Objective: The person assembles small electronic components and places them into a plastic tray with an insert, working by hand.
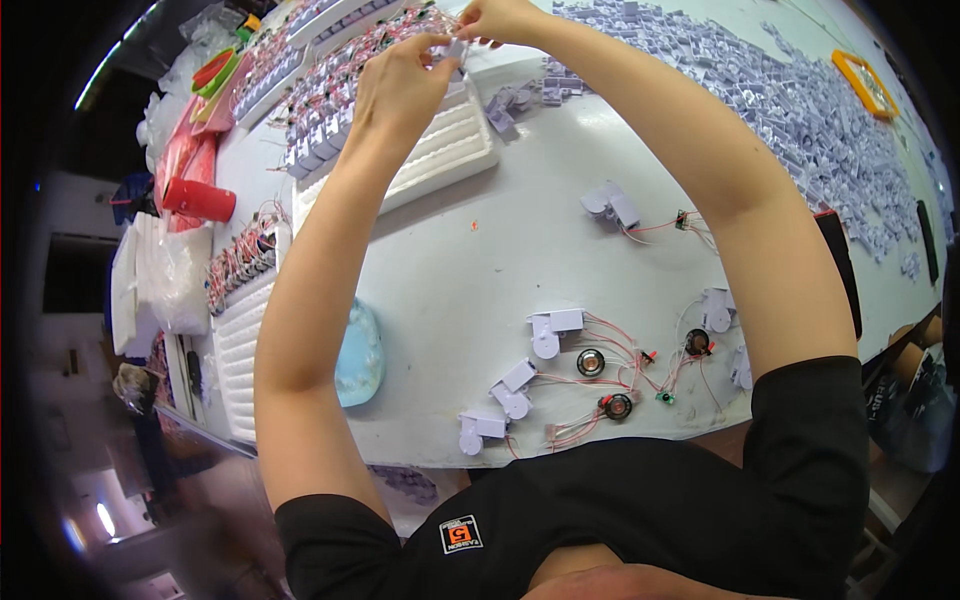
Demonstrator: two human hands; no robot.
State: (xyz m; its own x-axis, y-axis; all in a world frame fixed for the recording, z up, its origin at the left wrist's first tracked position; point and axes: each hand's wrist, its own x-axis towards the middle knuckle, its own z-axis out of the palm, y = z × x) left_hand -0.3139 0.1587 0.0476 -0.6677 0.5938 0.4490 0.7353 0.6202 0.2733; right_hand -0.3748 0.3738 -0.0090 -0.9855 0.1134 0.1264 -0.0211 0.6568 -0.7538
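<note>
Both my arms reach far across the white table (450, 270). My left hand (400, 80) and my right hand (500, 18) meet over a white ribbed foam tray (450, 150) and together pinch a small white plastic part (455, 48) with thin red wires. Beside the hands, trays (330, 90) hold rows of similar wired white parts. Near my body lie several loose white plastic housings (555, 330) joined by red wires to small round black speakers (615, 405) and tiny circuit boards.
A large heap of white plastic parts (800, 110) covers the far right of the table, with an orange frame (865, 82) on it. A red cup (200, 200), plastic bags and more foam trays (240, 350) sit at the left. A pale blue pad (360, 355) lies by my left elbow.
</note>
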